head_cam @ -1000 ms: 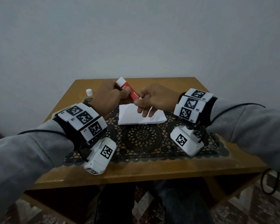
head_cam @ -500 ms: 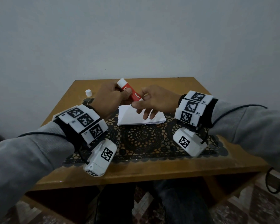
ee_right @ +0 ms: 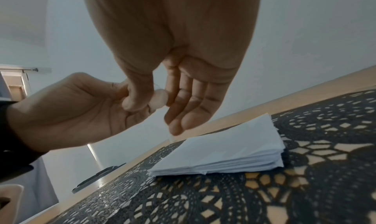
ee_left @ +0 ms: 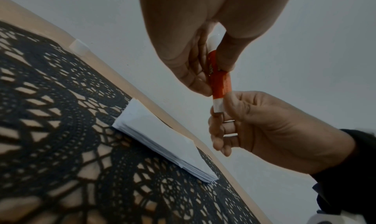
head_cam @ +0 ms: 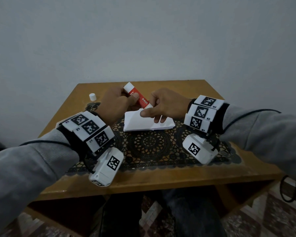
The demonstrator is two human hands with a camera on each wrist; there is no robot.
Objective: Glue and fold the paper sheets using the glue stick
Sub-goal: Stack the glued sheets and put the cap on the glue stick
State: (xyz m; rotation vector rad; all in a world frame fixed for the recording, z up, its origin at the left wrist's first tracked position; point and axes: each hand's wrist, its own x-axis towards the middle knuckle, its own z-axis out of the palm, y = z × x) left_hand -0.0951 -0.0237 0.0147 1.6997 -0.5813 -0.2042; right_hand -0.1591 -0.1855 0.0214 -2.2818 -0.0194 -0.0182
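Head view: left hand (head_cam: 115, 104) grips red glue stick (head_cam: 138, 97) above paper stack (head_cam: 148, 123); right hand (head_cam: 166, 105) pinches its white lower end. Loose cap (head_cam: 92, 97) left of stack, could roll off table (head_cam: 161, 178).

Left wrist view: stick (ee_left: 220, 86) clear of stack (ee_left: 162, 140); twisting may over-extend glue.

Right wrist view: exposed glue tip (ee_right: 159, 99) between fingers (ee_right: 179, 108); smear risk.

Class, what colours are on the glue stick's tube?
The glue stick is red with white ends, clearest in the head view.
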